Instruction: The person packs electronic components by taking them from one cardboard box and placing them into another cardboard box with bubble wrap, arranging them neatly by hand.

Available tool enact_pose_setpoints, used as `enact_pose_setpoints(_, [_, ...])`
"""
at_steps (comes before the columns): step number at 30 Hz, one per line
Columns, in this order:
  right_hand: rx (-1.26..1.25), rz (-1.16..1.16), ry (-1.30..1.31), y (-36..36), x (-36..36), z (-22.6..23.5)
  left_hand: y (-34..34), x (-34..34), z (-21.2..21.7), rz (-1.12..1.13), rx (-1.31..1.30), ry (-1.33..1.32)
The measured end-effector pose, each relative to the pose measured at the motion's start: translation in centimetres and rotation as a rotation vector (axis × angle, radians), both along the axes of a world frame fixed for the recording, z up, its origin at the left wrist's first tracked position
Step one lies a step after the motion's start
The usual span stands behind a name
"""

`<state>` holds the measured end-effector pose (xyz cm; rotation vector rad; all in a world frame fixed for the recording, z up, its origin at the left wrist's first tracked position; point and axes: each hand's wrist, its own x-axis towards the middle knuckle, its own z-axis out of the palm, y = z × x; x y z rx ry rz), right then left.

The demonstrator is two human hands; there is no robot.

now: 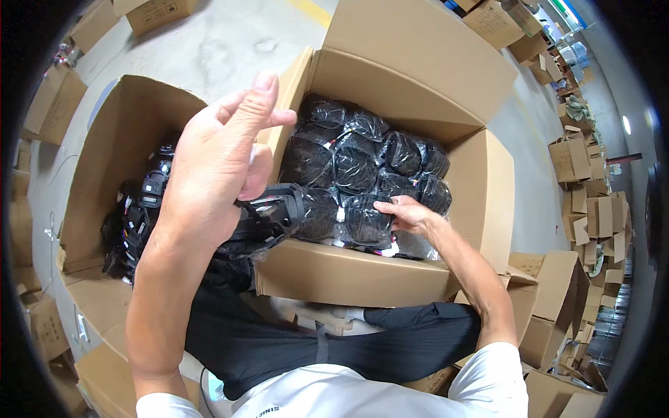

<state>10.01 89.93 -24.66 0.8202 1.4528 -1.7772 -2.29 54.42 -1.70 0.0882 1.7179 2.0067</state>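
My left hand (219,157) is raised over the wall between two cardboard boxes, fingers apart and partly bent, with nothing visible in its grasp. Just below it, a black plastic part (273,212) with a raised rim lies across that wall; whether the hand touches it is unclear. My right hand (411,214) grips the edge of a black bundle (368,219) wrapped in clear film, thumb on top and other fingers mostly hidden. This bundle sits in the near row of the large open box (348,268), among several similar wrapped bundles (355,167) with small white tags.
To the left, another open box (104,160) holds loose black parts (143,209). The large box's tall flap (418,49) stands up at the far side. Cartons (550,299) crowd the right, and more boxes (56,104) stand on the grey floor at left.
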Motion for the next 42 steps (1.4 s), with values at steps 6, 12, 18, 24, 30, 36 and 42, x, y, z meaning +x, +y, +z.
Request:
enact_pose_setpoints(6, [-0.228,0.01,0.083,-2.0,1.5,-0.8,0.6,0.2,0.1,0.043,0.018,0.023])
enact_pose_setpoints(12, [1.299,0.788,0.393,-5.4,0.8,3.6,0.9,0.3,0.9,0.12,0.196,-0.004])
enact_pose_setpoints(18, [-0.19,0.228,0.668,-12.5,-3.2,10.4,1.0,-0.5,1.1,-0.078,0.782,-0.189])
enact_pose_setpoints(24, [-0.545,-0.074,0.756,-15.0,-4.8,13.1,0.4,-3.0,2.2,0.031,0.911,0.02])
enact_pose_setpoints(30, [-0.257,-0.278,0.68,-6.5,-2.5,16.9,4.6,2.5,-3.4,-0.018,0.365,-0.153])
enact_pose_setpoints(36, [0.286,0.136,0.336,9.9,2.3,7.5,8.3,6.2,-4.9,-0.316,0.038,-0.25])
enact_pose_setpoints(42, [0.206,0.236,-0.151,8.9,3.0,-0.7,8.1,5.4,-4.7,-0.23,0.047,-0.217])
